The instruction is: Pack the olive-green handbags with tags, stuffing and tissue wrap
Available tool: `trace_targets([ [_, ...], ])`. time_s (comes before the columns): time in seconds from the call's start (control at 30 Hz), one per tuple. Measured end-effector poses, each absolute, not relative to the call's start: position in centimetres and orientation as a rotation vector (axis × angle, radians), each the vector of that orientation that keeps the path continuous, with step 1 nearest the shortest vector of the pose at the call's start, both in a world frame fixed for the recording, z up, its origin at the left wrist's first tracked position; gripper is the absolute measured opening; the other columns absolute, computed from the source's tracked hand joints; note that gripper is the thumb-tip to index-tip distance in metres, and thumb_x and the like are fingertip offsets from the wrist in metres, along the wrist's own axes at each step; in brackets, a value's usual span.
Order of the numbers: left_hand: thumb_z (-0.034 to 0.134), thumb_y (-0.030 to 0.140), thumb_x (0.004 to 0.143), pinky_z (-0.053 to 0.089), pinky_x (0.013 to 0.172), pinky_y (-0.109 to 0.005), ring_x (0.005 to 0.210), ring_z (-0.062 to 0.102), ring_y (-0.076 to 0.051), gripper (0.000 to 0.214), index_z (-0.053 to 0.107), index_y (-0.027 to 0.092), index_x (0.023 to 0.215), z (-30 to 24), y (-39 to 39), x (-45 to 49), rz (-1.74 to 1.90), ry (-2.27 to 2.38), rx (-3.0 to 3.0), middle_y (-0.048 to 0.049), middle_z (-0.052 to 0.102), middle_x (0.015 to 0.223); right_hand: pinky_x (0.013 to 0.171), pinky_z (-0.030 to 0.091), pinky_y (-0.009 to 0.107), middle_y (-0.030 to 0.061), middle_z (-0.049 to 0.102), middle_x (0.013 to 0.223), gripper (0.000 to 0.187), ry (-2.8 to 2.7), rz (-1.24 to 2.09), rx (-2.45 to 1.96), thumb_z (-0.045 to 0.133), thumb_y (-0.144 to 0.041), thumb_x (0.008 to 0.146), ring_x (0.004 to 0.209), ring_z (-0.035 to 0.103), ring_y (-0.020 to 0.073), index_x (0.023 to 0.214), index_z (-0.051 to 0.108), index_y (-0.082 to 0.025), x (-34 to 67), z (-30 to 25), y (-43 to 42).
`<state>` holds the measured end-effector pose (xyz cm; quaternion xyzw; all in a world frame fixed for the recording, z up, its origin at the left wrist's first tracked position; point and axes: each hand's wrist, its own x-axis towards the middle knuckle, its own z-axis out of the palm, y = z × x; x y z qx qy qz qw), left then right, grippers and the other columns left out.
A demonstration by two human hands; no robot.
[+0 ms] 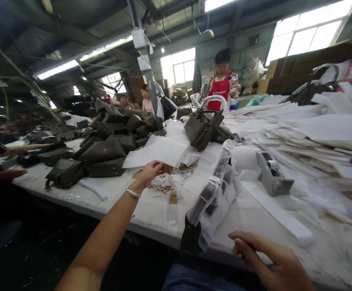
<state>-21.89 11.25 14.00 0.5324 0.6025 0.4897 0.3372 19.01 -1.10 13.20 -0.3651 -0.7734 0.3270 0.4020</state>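
Note:
My left hand (151,170) reaches out over the white table (97,202), its fingers curled over a brown card (165,168) beside a heap of small paper tags (166,182). A silver bracelet sits on that wrist. My right hand (271,260) lies at the near edge with fingers bent, resting beside a dark bag strap in clear plastic wrap (214,190). That strap runs up the table from the front edge. Whether the right hand grips anything is unclear.
A pile of dark olive handbags (109,141) lies at the left, one more handbag (204,127) stands mid-table. Stacks of white sheets (309,129) fill the right. A grey tape dispenser (273,176) sits near them. Other people work around the table; another person's arms (9,161) rest at left.

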Motion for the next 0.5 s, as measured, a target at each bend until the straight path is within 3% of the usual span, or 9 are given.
trace_targets([
  [0.17,0.077,0.057,0.072,0.058,0.072,-0.033,0.074,0.067,-0.016,0.051,0.059,0.014,0.091,19.0,10.7,-22.5,1.567,1.470,1.209,-0.0057,0.068,0.086,0.060,0.059,0.016,-0.0029,0.075,0.074,0.016,-1.940,0.633,-0.742,0.066,-0.035,0.090,0.063,0.072,0.0143,0.102,0.075,-0.031,16.4,16.9,1.7],
  [0.3,0.079,0.051,0.074,0.059,0.074,-0.029,0.078,0.067,-0.014,0.045,0.059,0.015,0.092,23.3,9.4,-21.4,1.713,1.328,1.190,-0.0037,0.068,0.088,0.079,0.061,0.029,0.0026,0.077,0.095,0.017,-1.912,0.631,-0.647,0.064,-0.035,0.091,0.084,0.074,0.0213,0.103,0.074,-0.028,12.3,21.2,3.7],
  [0.5,0.081,0.049,0.073,0.059,0.073,-0.027,0.076,0.068,-0.013,0.043,0.060,0.016,0.091,27.8,6.5,-18.4,1.721,1.134,1.224,-0.0028,0.069,0.088,0.099,0.055,0.038,0.0064,0.068,0.125,0.033,-1.868,0.738,-0.445,0.053,-0.028,0.094,0.111,0.067,0.0224,0.125,0.064,-0.025,5.9,24.9,7.1],
])
